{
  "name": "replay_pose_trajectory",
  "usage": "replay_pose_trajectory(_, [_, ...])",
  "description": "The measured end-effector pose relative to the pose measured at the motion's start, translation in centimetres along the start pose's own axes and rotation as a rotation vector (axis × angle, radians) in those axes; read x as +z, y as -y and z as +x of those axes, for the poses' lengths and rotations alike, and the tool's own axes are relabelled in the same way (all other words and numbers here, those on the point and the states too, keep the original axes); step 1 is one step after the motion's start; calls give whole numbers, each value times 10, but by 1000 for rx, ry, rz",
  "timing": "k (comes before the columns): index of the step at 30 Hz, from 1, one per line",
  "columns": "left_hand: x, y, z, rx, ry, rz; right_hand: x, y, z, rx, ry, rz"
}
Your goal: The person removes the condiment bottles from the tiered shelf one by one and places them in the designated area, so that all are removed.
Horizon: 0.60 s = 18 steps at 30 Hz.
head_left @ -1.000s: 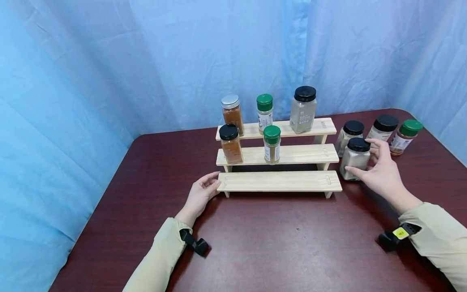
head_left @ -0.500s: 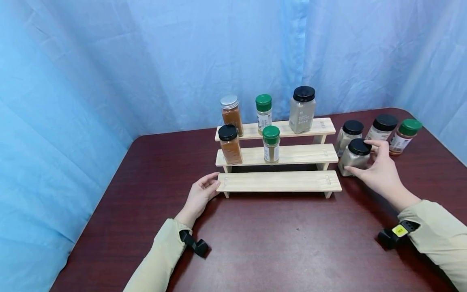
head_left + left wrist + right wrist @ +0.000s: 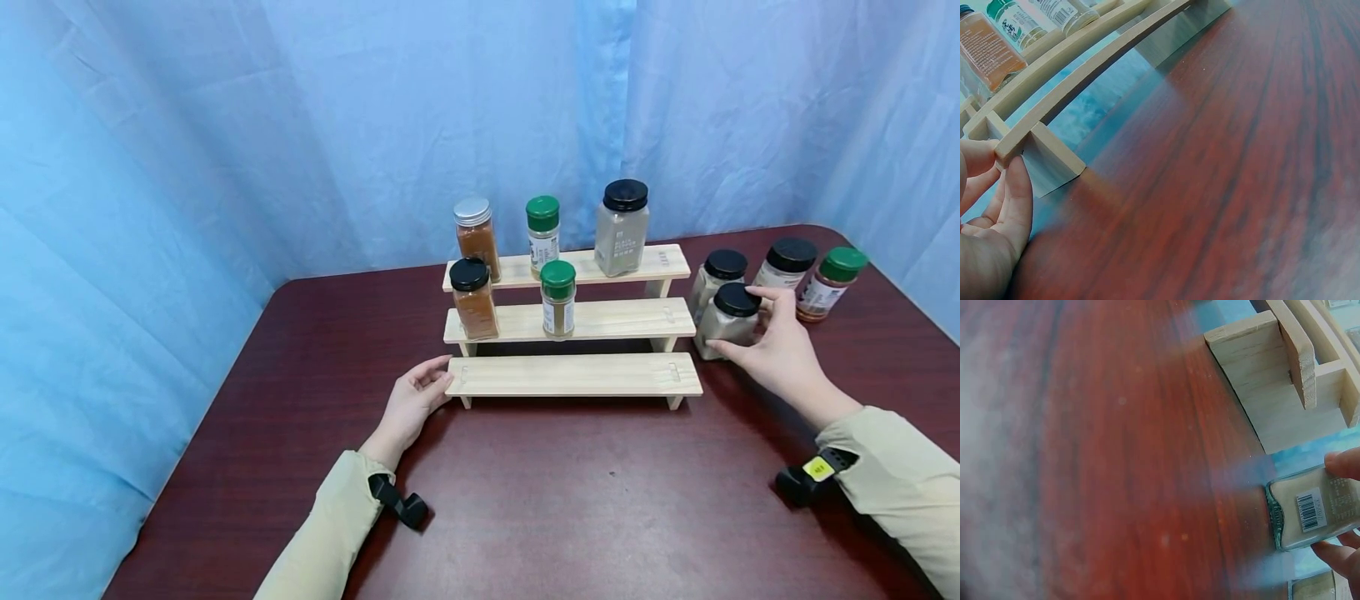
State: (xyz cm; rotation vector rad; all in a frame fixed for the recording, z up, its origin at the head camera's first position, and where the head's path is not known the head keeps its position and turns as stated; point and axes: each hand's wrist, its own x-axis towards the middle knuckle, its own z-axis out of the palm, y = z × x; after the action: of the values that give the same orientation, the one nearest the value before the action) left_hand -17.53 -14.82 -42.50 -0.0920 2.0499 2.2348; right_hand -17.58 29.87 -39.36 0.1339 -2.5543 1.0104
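I'm watching the right hand (image 3: 783, 340) pinching the nearest pale jar (image 3: 724, 332) at frame right, seemingly the picking-up step, the left hand (image 3: 407, 405) gripping the lowest shelf (image 3: 573, 375) at centre, the next move likely calling for a firm, upright lift.

Squarish glass jar (image 3: 723, 335), pale beige contents, black lid (image 3: 736, 299) on, barcode label (image 3: 1311, 509) on one side. Roughly upright, gripped between thumb and fingers of my right hand (image 3: 789, 350), just right of wooden rack (image 3: 573, 376); base lifted or resting, I can't tell. Rack pale, upright, three steps rising toward far side, nearest step's left end pinched by my left hand (image 3: 408, 404).
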Motion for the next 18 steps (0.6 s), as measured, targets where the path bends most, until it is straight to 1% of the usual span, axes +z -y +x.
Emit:
replay_pose_trajectory(2, [0,0,0,1,2,1,0,0,0,4,9,-7])
replay_pose_trajectory(8, [-1,1,0,-2,13,0,-2,0,0,0,27,18])
replay_pose_trajectory(14, [-1,1,0,3,17,-7,-5,0,1,-16,20,22])
replay_pose_trajectory(18, [-1,0,0,0,22,-9,-9,3,0,-8,5,21])
